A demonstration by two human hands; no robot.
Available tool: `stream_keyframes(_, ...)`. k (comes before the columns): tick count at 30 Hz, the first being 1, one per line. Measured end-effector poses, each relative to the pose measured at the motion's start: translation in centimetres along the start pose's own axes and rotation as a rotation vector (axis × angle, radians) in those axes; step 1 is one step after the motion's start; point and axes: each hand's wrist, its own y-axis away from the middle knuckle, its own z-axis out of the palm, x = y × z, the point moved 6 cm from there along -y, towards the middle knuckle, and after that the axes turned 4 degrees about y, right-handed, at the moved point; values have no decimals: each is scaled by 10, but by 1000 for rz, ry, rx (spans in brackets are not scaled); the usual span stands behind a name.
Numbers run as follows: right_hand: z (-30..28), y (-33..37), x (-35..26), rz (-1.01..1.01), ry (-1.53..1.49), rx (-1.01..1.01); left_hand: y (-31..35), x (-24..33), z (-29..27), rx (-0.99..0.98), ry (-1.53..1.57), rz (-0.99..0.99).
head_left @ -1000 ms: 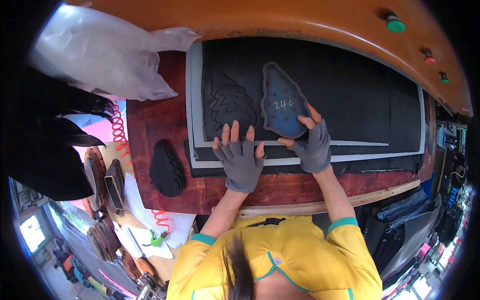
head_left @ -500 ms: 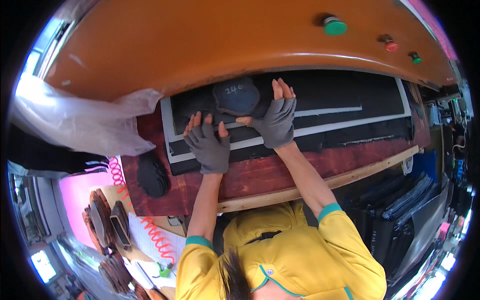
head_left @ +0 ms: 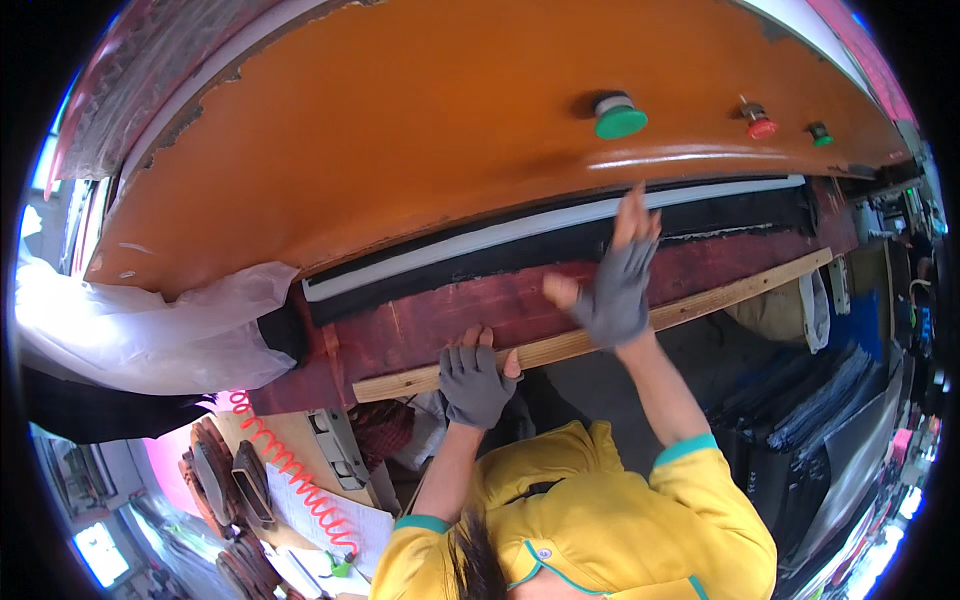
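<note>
The wooden strip [head_left: 740,289] is set along the near edge of the red tabletop [head_left: 450,312], and its left part is covered by the left hand [head_left: 477,384]. A grey fingerless glove is worn on that hand; its fingers are bent and held close together across the strip, tips pointed toward the tabletop beyond, and whether the wood is gripped or merely leaned on cannot be told. The right hand [head_left: 615,295], gloved alike, is held over the strip right of its middle, with the thumb spread wide to the left and the fingers stretched away from the strip. This hand is blurred, and whether anything is touched by it cannot be told.

Beyond the strip, a black sheet [head_left: 440,276] is laid on the tabletop, with a white sheet [head_left: 480,244] seen as a long band farther off. Beyond these, 1 large green button [head_left: 620,122], 1 red button [head_left: 762,128] and 1 small green button [head_left: 822,138] are mounted on an orange machine body [head_left: 400,150]. Left of the strip, clear plastic sheeting [head_left: 150,330] is draped.
</note>
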Motion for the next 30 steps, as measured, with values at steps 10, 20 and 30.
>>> stream_keyframes(10,23,79,-19,-1,-73,-249,-13,4,1,1,-51,13)
stream_keyframes(20,10,81,-29,88,-87,-189,-10,7,-18,27,174,-152)
stream_keyframes(30,-28,92,-63,-22,-269,-115,-1,12,-58,232,-4,-214)
